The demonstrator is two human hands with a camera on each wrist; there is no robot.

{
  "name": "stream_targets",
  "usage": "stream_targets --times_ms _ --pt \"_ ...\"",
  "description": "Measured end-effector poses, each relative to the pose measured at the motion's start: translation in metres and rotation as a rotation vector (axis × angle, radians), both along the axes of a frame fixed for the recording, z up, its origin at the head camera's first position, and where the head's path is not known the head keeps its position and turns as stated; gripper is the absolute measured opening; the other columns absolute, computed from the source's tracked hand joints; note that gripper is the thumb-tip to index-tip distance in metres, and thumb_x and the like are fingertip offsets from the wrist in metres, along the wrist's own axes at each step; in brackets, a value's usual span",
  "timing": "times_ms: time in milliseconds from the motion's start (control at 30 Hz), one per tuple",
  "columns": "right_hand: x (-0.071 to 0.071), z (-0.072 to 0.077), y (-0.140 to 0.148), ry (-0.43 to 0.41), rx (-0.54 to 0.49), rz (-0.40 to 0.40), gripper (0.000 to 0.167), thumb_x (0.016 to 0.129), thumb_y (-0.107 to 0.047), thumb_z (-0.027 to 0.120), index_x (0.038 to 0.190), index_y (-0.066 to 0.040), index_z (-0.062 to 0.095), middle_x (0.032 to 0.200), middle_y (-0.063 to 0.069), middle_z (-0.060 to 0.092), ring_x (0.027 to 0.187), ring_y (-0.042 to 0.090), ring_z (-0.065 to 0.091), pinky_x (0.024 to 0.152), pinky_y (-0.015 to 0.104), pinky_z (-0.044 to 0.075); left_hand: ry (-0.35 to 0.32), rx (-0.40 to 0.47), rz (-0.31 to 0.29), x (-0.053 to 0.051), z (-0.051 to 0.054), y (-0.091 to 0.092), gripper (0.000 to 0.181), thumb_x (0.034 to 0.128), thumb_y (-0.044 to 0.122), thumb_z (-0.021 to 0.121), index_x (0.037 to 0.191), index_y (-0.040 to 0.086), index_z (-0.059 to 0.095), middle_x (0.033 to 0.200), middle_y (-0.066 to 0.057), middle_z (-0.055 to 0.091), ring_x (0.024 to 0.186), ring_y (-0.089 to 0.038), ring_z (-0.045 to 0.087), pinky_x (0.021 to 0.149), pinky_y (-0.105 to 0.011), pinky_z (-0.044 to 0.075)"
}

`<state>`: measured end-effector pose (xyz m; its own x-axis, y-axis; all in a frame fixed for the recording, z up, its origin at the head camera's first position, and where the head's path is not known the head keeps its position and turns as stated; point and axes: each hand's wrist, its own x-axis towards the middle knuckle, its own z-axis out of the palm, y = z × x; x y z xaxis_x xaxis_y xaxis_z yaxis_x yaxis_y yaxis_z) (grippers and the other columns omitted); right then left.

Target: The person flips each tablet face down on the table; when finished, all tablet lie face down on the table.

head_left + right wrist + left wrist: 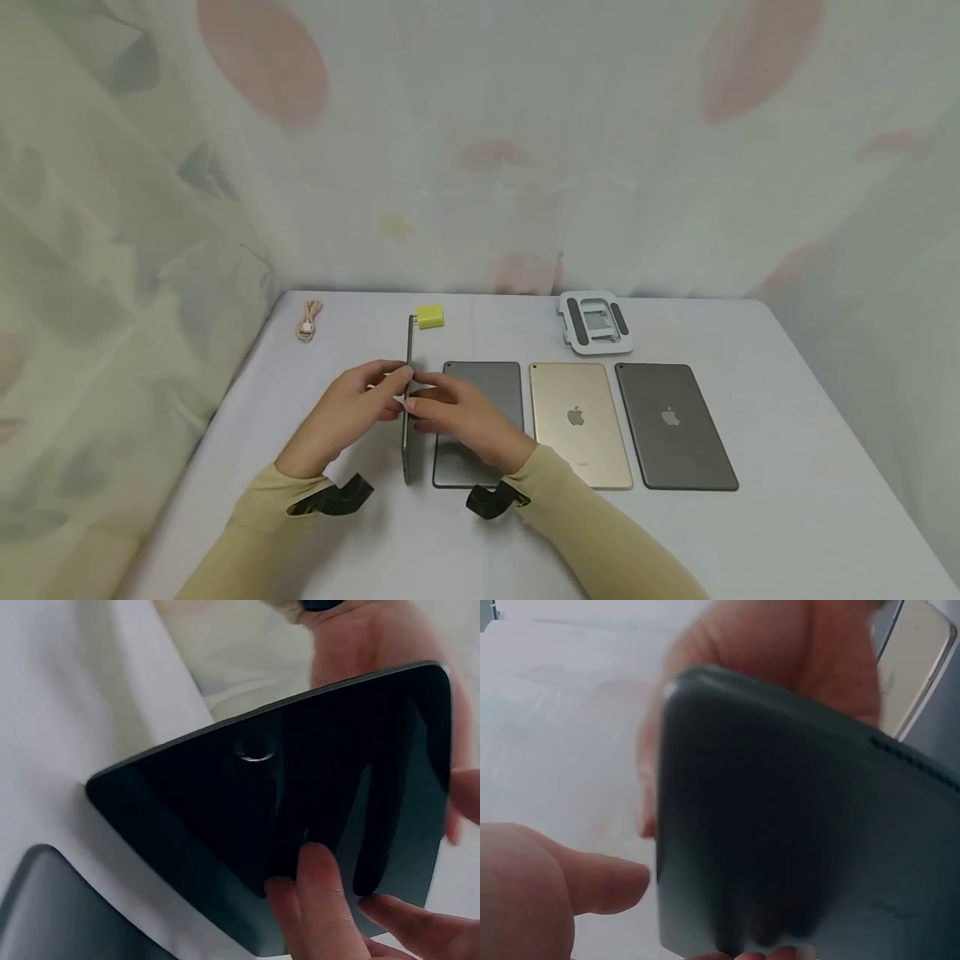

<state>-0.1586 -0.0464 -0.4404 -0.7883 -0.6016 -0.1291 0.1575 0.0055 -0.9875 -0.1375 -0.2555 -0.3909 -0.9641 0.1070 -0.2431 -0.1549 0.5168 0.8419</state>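
A dark tablet [407, 433] stands on edge between both hands, nearly edge-on in the head view. Its back [780, 810] fills much of the left wrist view, while the black screen with a round home button [256, 748] shows in the right wrist view. My left hand [348, 412] holds it from the left, fingers at the back and thumb by the near edge. On the other side my right hand [468, 417] has its fingertips against the screen and its thumb by the edge. A grey tablet [480, 383] lies beneath the right hand, partly hidden by it.
To the right, a gold tablet [577, 450] and another dark grey tablet [678, 450] lie back up in a row. Along the back are a coiled pinkish cable [308, 320], a yellow charger [430, 317] and a folded white stand [596, 323]. Patterned cloth surrounds the white table.
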Motion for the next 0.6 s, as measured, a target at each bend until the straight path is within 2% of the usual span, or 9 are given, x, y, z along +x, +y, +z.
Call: stream_targets --times_ms 133,333,500,600 --pt "0.003 0.011 0.006 0.030 -0.004 -0.028 0.069 0.103 -0.025 0.071 0.165 -0.014 0.043 0.160 0.019 0.055 0.132 0.028 0.069 0.108 0.041 0.060 -0.016 0.052 0.008 -0.004 -0.008 0.003 0.071 0.1090 0.060 0.054 0.155 0.006 0.055 0.145 -0.018 0.065 0.116 -0.028 0.074 0.101 -0.042 0.063" --pt "0.003 0.023 0.017 0.070 0.067 -0.070 0.069 0.103 -0.017 0.070 0.166 -0.013 0.042 0.161 0.018 0.055 0.139 0.035 0.064 0.108 0.040 0.059 -0.051 0.047 -0.013 -0.010 -0.018 0.008 0.071 0.1098 0.060 0.052 0.157 0.007 0.052 0.152 -0.020 0.060 0.127 -0.034 0.068 0.099 -0.043 0.064" --pt "0.002 0.023 0.028 0.097 0.092 -0.073 0.069 0.102 -0.011 0.068 0.166 -0.007 0.041 0.160 0.021 0.055 0.140 0.041 0.063 0.109 0.041 0.058 -0.110 0.042 -0.005 -0.009 -0.023 0.011 0.072 0.1107 0.059 0.050 0.159 0.006 0.049 0.153 -0.021 0.059 0.132 -0.036 0.065 0.102 -0.045 0.062" --pt "0.002 0.021 0.034 0.102 0.103 -0.079 0.069 0.101 -0.008 0.067 0.165 -0.005 0.041 0.159 0.021 0.056 0.137 0.038 0.065 0.108 0.039 0.059 -0.128 0.048 -0.004 -0.008 -0.025 0.011 0.072 0.1109 0.060 0.049 0.159 0.006 0.049 0.156 -0.019 0.058 0.136 -0.038 0.063 0.104 -0.047 0.061"
